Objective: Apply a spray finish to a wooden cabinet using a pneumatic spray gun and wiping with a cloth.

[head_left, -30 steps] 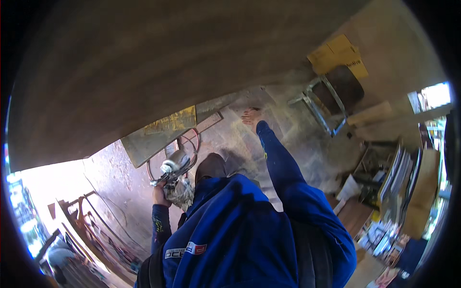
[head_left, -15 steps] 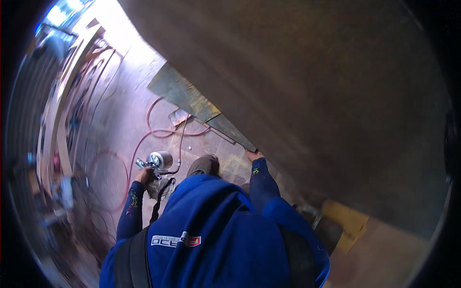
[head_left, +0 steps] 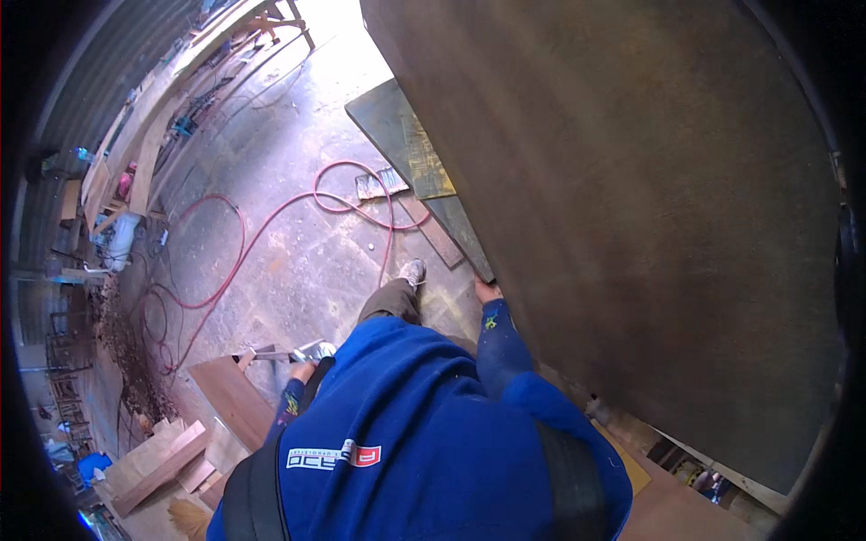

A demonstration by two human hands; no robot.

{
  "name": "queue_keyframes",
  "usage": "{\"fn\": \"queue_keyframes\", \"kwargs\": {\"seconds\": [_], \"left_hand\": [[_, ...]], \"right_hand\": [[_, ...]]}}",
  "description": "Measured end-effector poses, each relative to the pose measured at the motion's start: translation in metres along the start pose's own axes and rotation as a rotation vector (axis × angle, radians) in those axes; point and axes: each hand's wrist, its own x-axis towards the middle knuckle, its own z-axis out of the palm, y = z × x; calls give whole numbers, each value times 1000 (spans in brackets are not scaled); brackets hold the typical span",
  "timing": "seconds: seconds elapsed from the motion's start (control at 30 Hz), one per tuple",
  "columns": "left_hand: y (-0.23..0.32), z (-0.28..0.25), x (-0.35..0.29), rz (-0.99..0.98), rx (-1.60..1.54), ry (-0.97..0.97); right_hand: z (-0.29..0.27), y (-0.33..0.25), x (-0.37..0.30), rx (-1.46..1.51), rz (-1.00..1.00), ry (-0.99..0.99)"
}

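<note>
The fingers of your right hand (head_left: 487, 291) are meeting the near edge of the large brown panel (head_left: 631, 225) on your right; whether they are gripping, I cannot tell. Your left hand (head_left: 302, 371) is grasping a silver metal tool (head_left: 315, 350) at your side. A grey-green board (head_left: 382, 113) is jutting from beneath the panel; farther out, a red hose (head_left: 242, 260) is looping across the floor (head_left: 289, 149).

Bright light (head_left: 338, 54) washes over the far end of a stained grey concrete floor (head_left: 289, 135) ahead of you in a cluttered workshop. Along your left, a corrugated metal wall (head_left: 86, 117) stands behind long wooden planks (head_left: 155, 131); brown debris (head_left: 117, 347) is strewn nearby, and cut boards (head_left: 162, 469) lie loosely piled nearer you.
</note>
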Motion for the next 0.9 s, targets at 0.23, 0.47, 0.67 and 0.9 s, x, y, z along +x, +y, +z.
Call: {"fn": "queue_keyframes", "kwargs": {"seconds": [0.23, 0.47, 0.67, 0.9], "left_hand": [[-25, 1, -68, 96, 274, 3], [17, -6, -77, 165, 546, -37], [126, 16, -110, 0, 568, 76], [106, -16, -53, 26, 762, 34]], "right_hand": [[6, -17, -1, 1275, 669, 551], [2, -28, -19, 1350, 593, 469], [12, -39, -58, 1200, 390, 169], [47, -107, -65, 864, 289, 238]]}}
